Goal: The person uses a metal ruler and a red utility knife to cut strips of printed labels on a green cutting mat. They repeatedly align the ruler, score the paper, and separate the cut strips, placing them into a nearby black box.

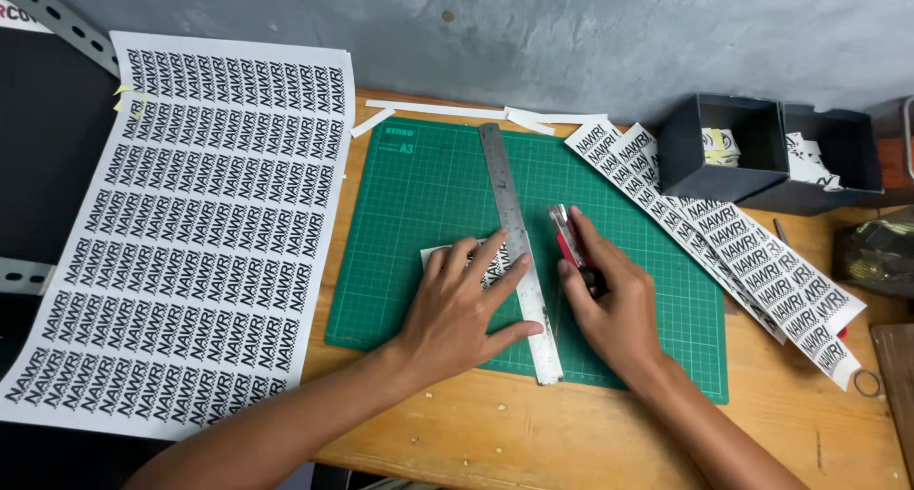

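Rough grey plaster wall behind, worn wooden bench (571, 442) below. We see the left hand (462, 309) spread flat, fingers apart, pressing a long steel ruler (519, 252) and a small printed paper strip (490, 266) onto the gridded green cutting mat (428, 204). Right hand (614, 304) is clamped round a red-bodied utility knife (568, 238), blade just beside the ruler's edge. Further out: big white printed label sheet (181, 233) at left, cut label strips (743, 247) w/ two dark square boxes (762, 147) at right.

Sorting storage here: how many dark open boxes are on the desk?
2. Both stand at the desk's far right by the wall: one box nearer the mat, the other box touching its right side. More may lie off-frame.
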